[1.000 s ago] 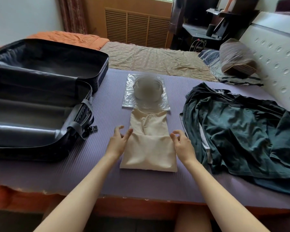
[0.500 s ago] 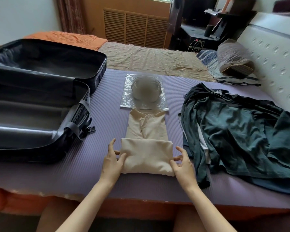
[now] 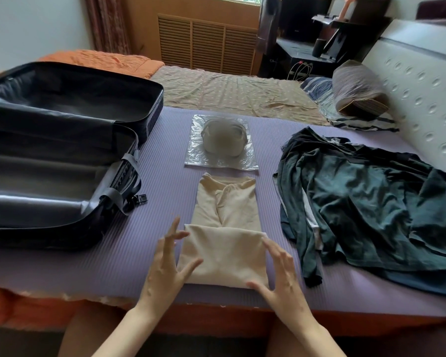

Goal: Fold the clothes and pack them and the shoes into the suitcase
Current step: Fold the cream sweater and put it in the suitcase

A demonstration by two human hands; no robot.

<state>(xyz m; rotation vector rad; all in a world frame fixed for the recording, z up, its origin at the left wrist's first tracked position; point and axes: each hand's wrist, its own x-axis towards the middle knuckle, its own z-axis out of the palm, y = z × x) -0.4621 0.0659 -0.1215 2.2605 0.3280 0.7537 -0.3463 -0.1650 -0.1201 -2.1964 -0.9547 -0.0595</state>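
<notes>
One folded beige garment [image 3: 223, 256] was seen just right of the one open suitcase [image 3: 49, 173], flanked by the left hand [image 3: 162, 269] and right hand [image 3: 281, 276], fingers spread. One dark clothes heap [image 3: 366, 210] was left farther right.

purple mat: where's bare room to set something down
Widest bare strip of the purple ribbed mat: between the open black suitcase and the folded cream garment. A narrower strip runs between that garment and the dark green clothes pile. Crowded: the pile at right, and both hands at the garment's near end.
</notes>
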